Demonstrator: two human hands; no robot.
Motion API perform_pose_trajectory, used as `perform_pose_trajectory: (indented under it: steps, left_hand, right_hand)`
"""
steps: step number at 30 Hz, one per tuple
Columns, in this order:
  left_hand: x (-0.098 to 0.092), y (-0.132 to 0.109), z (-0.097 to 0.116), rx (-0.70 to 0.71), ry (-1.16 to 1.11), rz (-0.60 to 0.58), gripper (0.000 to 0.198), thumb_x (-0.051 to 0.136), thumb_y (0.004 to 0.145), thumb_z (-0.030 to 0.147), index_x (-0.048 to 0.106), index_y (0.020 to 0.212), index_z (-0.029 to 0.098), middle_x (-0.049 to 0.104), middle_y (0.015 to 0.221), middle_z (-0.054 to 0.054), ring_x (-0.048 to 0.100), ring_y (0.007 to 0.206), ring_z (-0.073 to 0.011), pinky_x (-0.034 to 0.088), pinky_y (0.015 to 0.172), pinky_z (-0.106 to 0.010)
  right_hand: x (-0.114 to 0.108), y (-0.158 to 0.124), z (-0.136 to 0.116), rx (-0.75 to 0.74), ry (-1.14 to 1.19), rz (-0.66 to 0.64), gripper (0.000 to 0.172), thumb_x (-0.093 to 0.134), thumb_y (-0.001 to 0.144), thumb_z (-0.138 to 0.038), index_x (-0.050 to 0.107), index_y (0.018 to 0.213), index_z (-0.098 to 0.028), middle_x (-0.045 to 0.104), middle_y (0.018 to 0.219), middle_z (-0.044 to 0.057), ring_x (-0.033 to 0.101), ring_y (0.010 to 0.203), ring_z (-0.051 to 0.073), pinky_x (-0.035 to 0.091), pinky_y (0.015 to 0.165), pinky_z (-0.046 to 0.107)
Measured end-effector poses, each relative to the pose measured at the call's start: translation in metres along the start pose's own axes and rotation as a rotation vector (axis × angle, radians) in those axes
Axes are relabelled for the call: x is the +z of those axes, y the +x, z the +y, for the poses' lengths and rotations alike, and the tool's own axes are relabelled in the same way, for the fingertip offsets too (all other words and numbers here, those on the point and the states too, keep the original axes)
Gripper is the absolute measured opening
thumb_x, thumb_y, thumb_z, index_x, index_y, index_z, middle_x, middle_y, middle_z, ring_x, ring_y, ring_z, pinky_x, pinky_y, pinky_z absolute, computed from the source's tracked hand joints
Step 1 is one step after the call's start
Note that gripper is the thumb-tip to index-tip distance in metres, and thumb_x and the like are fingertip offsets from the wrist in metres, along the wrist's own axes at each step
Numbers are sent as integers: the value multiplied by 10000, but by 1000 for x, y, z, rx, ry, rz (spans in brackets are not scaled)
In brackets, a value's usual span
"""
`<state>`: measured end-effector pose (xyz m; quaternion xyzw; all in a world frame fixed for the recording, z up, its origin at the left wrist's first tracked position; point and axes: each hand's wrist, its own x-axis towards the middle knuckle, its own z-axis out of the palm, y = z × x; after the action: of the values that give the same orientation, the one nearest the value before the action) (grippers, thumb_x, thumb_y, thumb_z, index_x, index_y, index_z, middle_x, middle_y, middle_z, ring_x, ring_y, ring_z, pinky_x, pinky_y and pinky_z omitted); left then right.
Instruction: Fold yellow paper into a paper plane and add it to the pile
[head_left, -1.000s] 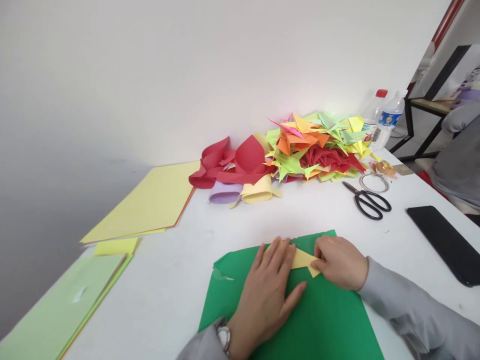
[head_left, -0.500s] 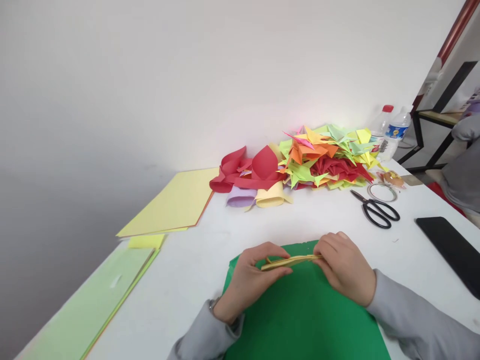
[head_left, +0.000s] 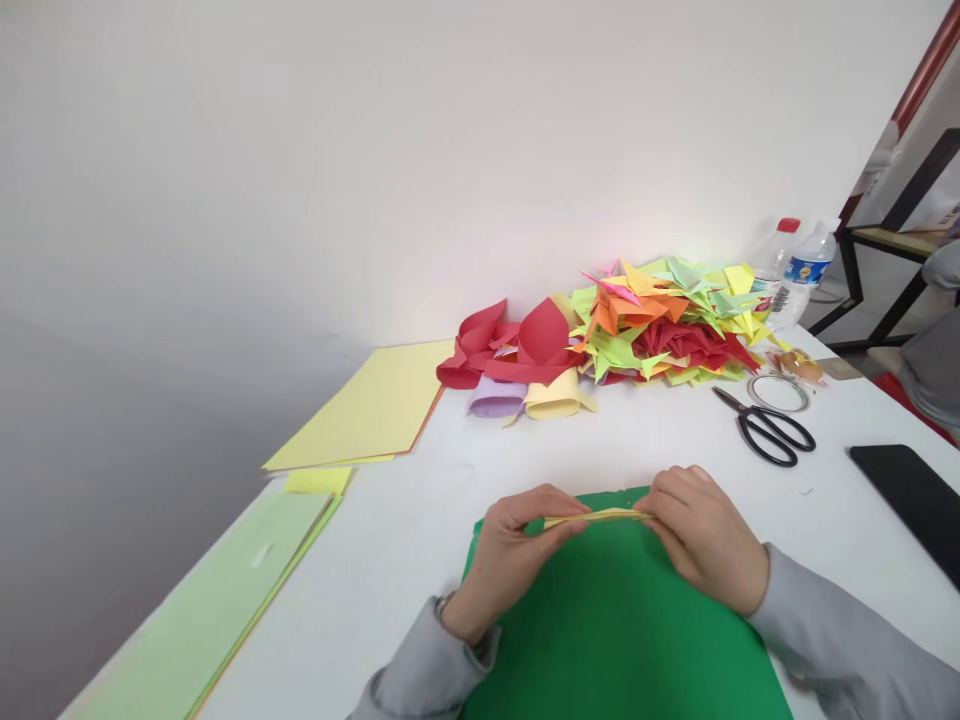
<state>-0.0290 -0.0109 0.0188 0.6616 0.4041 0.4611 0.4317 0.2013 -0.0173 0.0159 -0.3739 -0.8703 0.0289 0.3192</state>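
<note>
A narrow piece of folded yellow paper (head_left: 609,515) is held edge-on above a green sheet (head_left: 622,610). My left hand (head_left: 517,550) pinches its left end between thumb and fingers. At the other end, my right hand (head_left: 697,535) grips the paper with its fingers curled in. How the paper is folded cannot be made out from this angle. The green sheet lies flat on the white table beneath both hands.
Pale green sheets (head_left: 240,590) and yellow sheets (head_left: 367,405) lie to the left. Rolled red paper shapes (head_left: 544,340) and piled folded paper (head_left: 667,325) sit by the wall. Scissors (head_left: 769,430), a tape roll (head_left: 780,392), a black phone-like slab (head_left: 911,505) and bottles (head_left: 802,275) stand or lie right.
The folded yellow paper looks flatter and more level between my hands; a raised bit near its left end no longer shows. The whole view has shifted slightly, moving everything a little rightward.
</note>
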Motion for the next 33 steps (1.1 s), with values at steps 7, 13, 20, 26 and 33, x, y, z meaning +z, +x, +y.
perform_pose_trajectory:
  steps: [7,13,20,26,33]
  left_hand:
    - [-3,-1,1,31,55,-26,142,655,823,297,761,778,214,748,773,-41,672,694,-181,547,640,-299]
    - [-4,-2,0,67,123,-37,254,583,884,325,749,759,179,735,761,-57,670,684,-179,532,617,-271]
    - [-4,-4,0,386,454,63,190,513,921,175,700,911,203,738,887,-45,683,800,-179,542,699,-299]
    - [21,-13,4,785,1027,159,142,648,859,178,652,1001,185,740,985,-42,632,946,-236,406,922,-439]
    - [38,-18,6,657,961,128,151,530,920,129,655,868,194,730,816,9,611,820,-186,405,854,-382]
  right_hand:
    - [1,-1,3,31,35,-47,244,379,965,-162,611,890,-168,565,791,38,472,748,172,304,675,308]
    - [3,-2,7,34,64,-74,210,404,963,-189,606,908,-185,572,804,38,479,761,174,317,679,307]
    - [3,0,5,-14,-16,11,238,406,945,-151,617,837,-168,536,736,33,442,703,166,281,637,303]
    - [11,-1,-5,-110,-199,64,236,434,871,-61,615,757,-160,483,675,31,356,649,176,217,604,321]
    - [17,-1,-19,-169,-227,96,300,387,885,-44,610,718,-155,459,648,31,336,637,178,199,598,327]
